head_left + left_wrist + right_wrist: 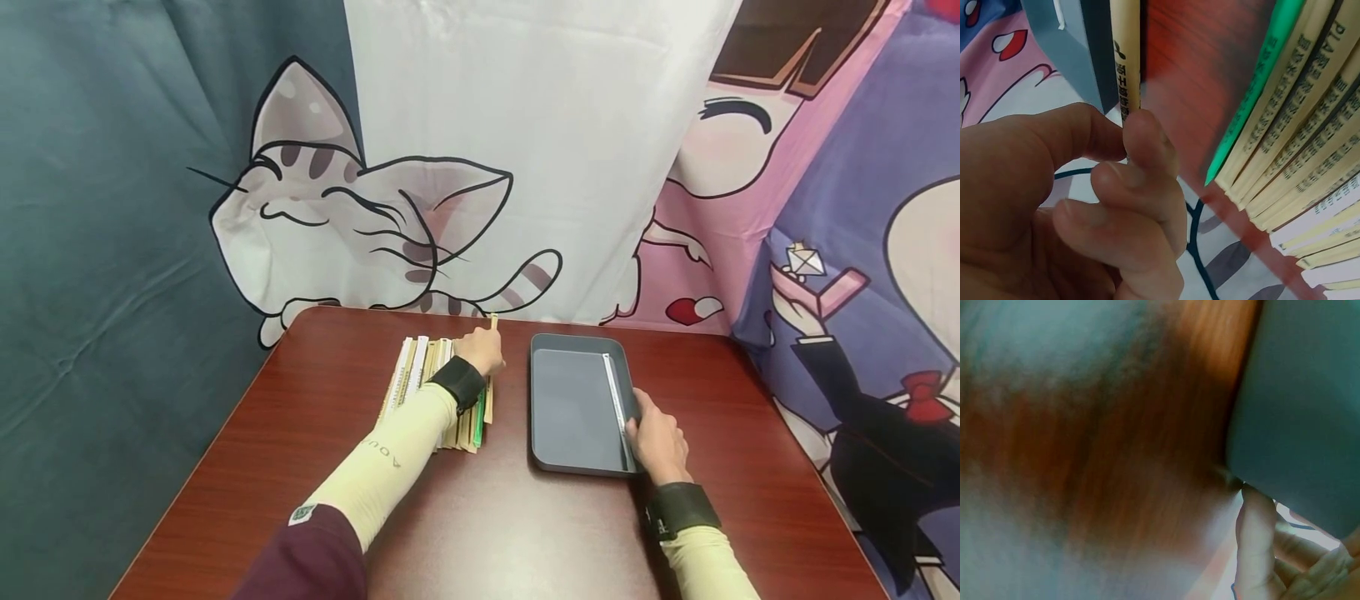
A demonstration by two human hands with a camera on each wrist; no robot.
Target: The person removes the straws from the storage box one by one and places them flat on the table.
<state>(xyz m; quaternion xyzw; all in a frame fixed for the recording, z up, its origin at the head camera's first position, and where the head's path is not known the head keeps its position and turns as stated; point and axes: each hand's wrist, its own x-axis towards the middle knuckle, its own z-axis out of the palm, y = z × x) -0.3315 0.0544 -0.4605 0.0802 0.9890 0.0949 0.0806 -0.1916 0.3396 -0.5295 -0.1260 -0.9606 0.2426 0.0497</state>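
My left hand (480,350) pinches a slim beige paper-wrapped stick (1125,56) with printed characters, thumb against fingers near one end. Beside it, a row of similar beige and white wrapped sticks (408,371) lies side by side on the table, partly hidden under my left forearm. A green one (1254,94) is at the right of that row, printed too. Over on the right, my right hand (660,442) grips the right wall of a dark grey rectangular tray (566,408). Inside the tray, one white stick (613,383) lies lengthwise along the right side.
The reddish-brown wooden table (465,533) carries the row and the tray, a strip of wood between them. Behind its far edge hangs a cloth (540,150) with cartoon figures, continuing round both sides.
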